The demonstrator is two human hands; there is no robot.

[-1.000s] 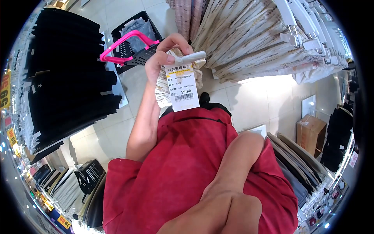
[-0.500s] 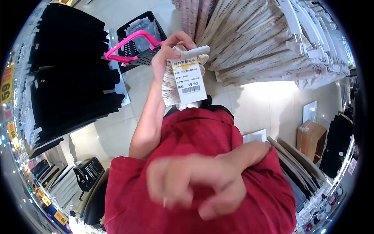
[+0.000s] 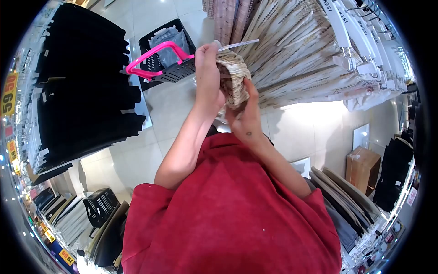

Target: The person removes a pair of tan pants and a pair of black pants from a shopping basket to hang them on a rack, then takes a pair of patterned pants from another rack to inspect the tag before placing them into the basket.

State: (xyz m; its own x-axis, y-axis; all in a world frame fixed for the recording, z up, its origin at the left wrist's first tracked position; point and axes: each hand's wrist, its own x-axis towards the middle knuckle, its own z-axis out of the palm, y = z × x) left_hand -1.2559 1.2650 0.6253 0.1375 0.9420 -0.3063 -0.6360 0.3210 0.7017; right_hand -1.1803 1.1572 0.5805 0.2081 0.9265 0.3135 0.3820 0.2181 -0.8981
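- Head view, nearest part: the red shirt point(image 3: 237, 214) is seen filling the lower frame, and the right hand point(image 3: 245, 119), which was low and blurred before the chest half a second ago, has been raised to the garment.
- The patterned garment point(image 3: 232, 82) is now clamped between both hands; the left hand point(image 3: 207, 77) is closed on its left side, the right fingers are pressed under it.
- The price tag, read a second ago, is no longer shown; the hanger point(image 3: 239, 44) is turned edge-on, perhaps with the tag hidden behind.
- Checking seems finished; handling is begun.
- Farther, the pink-handled basket point(image 3: 166, 57) is kept on the left arm, before the rack of similar garments point(image 3: 296, 55).
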